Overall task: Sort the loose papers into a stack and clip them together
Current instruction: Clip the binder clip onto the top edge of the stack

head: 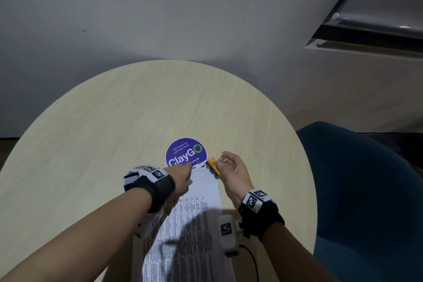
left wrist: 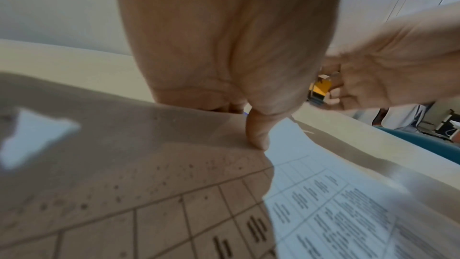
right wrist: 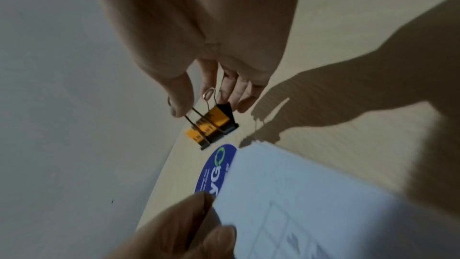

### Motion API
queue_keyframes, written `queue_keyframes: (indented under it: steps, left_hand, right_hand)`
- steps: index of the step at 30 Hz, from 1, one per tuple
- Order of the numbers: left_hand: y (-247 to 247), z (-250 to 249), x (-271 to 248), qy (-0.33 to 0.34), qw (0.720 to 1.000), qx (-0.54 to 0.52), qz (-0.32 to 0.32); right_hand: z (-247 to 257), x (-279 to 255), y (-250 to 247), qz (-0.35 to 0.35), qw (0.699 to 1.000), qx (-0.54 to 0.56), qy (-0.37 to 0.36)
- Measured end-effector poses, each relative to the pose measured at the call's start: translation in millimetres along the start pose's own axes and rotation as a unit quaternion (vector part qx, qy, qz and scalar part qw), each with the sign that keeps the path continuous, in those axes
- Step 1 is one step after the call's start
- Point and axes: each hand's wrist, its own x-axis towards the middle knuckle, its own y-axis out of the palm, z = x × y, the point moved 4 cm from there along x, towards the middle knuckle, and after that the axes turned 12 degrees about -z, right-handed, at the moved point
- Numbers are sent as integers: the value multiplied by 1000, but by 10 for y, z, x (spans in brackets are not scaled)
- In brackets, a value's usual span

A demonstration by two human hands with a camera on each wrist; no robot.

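Note:
A stack of printed papers (head: 202, 192) lies lengthwise on the round table (head: 103, 126). My left hand (head: 189, 168) pinches its far left corner, with the thumb (left wrist: 257, 137) on the top sheet (left wrist: 328, 194). My right hand (head: 222, 162) pinches the wire handles of a yellow and black binder clip (head: 212, 165). The clip sits just off the stack's far right corner. In the right wrist view the clip (right wrist: 211, 127) hangs a short way from the paper corner (right wrist: 259, 145) and does not touch it.
A purple round ClayGO sticker (head: 185, 150) is stuck to the table just beyond the papers, partly under them. A blue chair (head: 366, 190) stands at the table's right edge. A grey wall rises behind the table.

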Motion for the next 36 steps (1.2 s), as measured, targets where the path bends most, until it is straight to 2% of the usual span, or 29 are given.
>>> queue_keyframes:
  steps: [4,7,9,12,13,16,18,21,23,24,26,28,30,32,34,36]
  left_hand:
    - [91,45,-8,-1,1000,-17,-4]
    - [123,59,-10,-9,1000,-24,-1]
    - [132,62,-14,-13,1000,-23,2]
    - [144,47,-37,-18,999,-26,-5]
    - [145,46,-49,-21,999,-27,-12]
    - [127,32,-83,-22,999,-20,-32]
    - [115,15,-90,-19,999,-19,-33]
    - [91,10,-104,-19,999,-23,-28]
    - [95,11,-101,-21,999,-25,-27]
    - [97,12,-101,-20,999,-23,-26]
    - [108,17,-102,-26,999,-18,-27]
    - [114,20,-99,-31,999,-13,-25]
    - [102,1,-99,-29,999,-5,-22]
    - [97,0,-102,-25,999,-4,-20]
    - [105,15,-102,-23,1000,-8,-18]
    - [118,35,-94,-25,999,-28,-25]
  right_hand:
    - [271,43,-41,41,998,-44,-31]
    - [448,35,-20,73,984,-142,-74]
    - [474,10,46,94,977,-179,-73]
    - [460,-34,131,83,973,-206,-61]
    - [450,-35,153,82,964,-240,-79]
    - [372,-96,233,129,909,-369,-143]
    - [253,-97,272,146,886,-411,-159]
    - [198,-31,316,114,864,-459,-171]
    - [232,-1,323,68,833,-514,-193]
    - [263,4,335,43,814,-536,-220]
    - [307,-16,411,24,796,-537,-280]
    - [329,-60,548,76,791,-524,-305]
    - [309,-78,675,154,764,-546,-307]
    - [305,-94,741,194,742,-563,-307]
    - [338,-66,745,171,761,-549,-299]
    - [387,-31,690,122,808,-512,-263]
